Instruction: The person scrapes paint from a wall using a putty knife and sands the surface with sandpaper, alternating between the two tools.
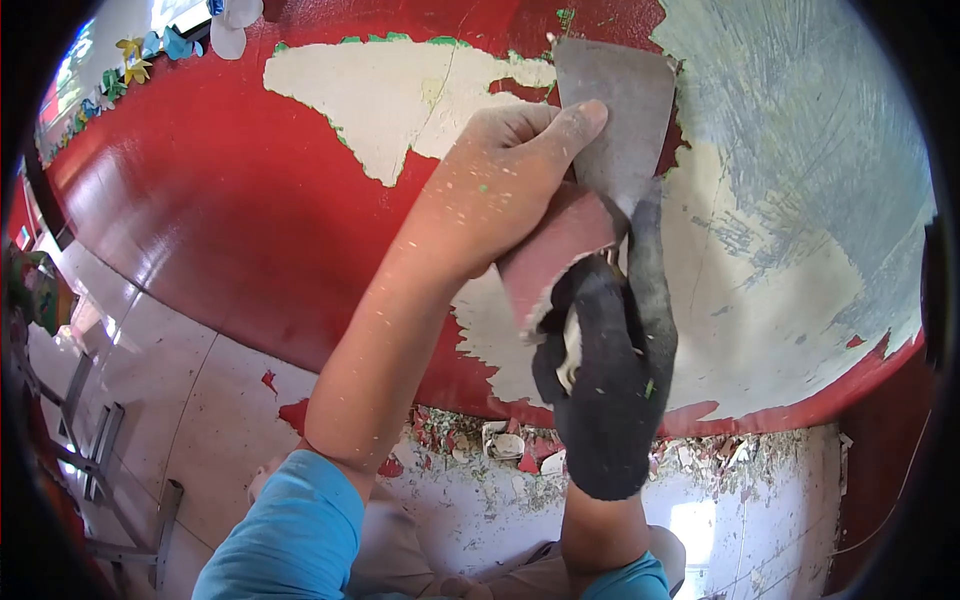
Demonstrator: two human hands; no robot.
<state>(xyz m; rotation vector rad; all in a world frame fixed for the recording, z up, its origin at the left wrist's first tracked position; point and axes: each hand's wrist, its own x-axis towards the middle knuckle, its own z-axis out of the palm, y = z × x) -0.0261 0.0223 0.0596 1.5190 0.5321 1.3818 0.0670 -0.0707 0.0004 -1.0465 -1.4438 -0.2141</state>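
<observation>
My right hand [615, 380], in a dark glove, is closed around the handle of a paint scraper [622, 120]. Its wide grey metal blade points up towards the wall. My bare left hand [505, 175], dusted with pale flakes, has its thumb laid on the front of the blade. The left fingers are hidden. Between my hands curls a dull reddish sheet [560, 245] with a ragged pale edge; whether it is sandpaper or peeled paint I cannot tell. Behind the blade, the red-painted wall [230, 220] is stripped to a bare cream patch [390, 95].
A larger bare patch with grey streaks [800, 150] covers the right side. Paint chips and debris [510, 445] lie along the wall's foot on pale floor tiles [165, 370]. At the left stands a metal frame [105, 450]. Colourful paper flowers [135, 65] hang at upper left.
</observation>
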